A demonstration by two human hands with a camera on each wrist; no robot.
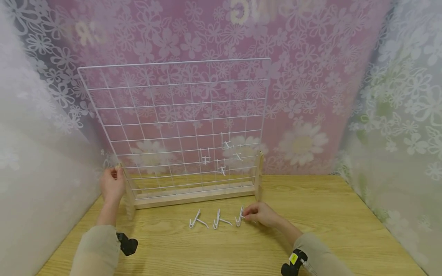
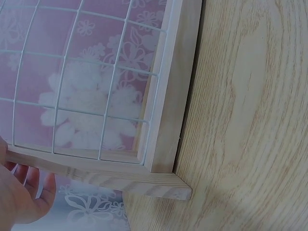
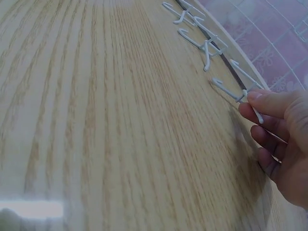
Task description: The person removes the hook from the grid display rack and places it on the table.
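A white wire grid panel [image 1: 174,122] stands upright in a wooden stand [image 1: 193,196] at the back of the wooden table [image 1: 345,222], and it serves as the landmark here. Four small white hooks [image 1: 224,155] hang on the grid's lower right part, clustered close together. On the table just in front of the stand lie three more white hooks in a row: the left loose hook [image 1: 198,220], the middle loose hook [image 1: 221,219], and the right loose hook [image 1: 239,217], which sits nearest the stand's right post. The right hand [image 1: 263,214] rests on the table in front of that right post and pinches the right loose hook [image 3: 238,94] between thumb and forefinger, the other fingers [image 3: 262,137] curled beneath. The left hand [image 1: 112,184] is at the stand's left post, its fingers curled round the upright where the grid's lower left corner meets the wood; in the left wrist view only the fingertips [image 2: 29,185] show behind the wooden frame [image 2: 163,130]. Flowered curtains [image 1: 304,76] hang behind and to both sides of the grid.
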